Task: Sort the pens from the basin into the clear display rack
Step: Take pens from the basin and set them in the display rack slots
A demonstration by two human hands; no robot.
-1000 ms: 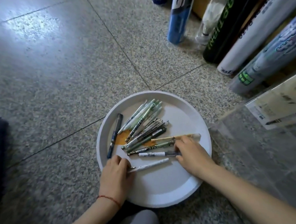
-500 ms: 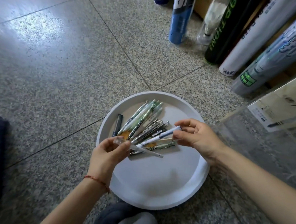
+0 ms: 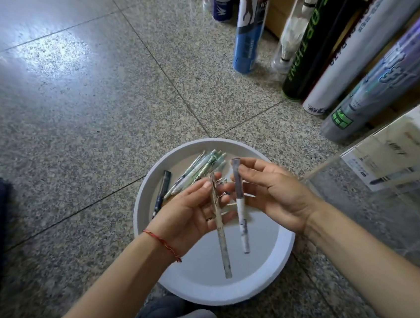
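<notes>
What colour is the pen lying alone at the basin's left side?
The lone pen is dark navy, nearly black; head view.

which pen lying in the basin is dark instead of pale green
The navy pen, lying alone near the left wall of the basin. The other pens in the basin are a pale green and white bunch to its right.

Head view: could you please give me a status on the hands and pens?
Left hand holds slim pen, right hand pinches white pen, both over basin. Other pens lie inside. Clear rack right, unobstructed.

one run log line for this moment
left hand: holds grey pen | right hand: holds white pen | both over basin
</notes>
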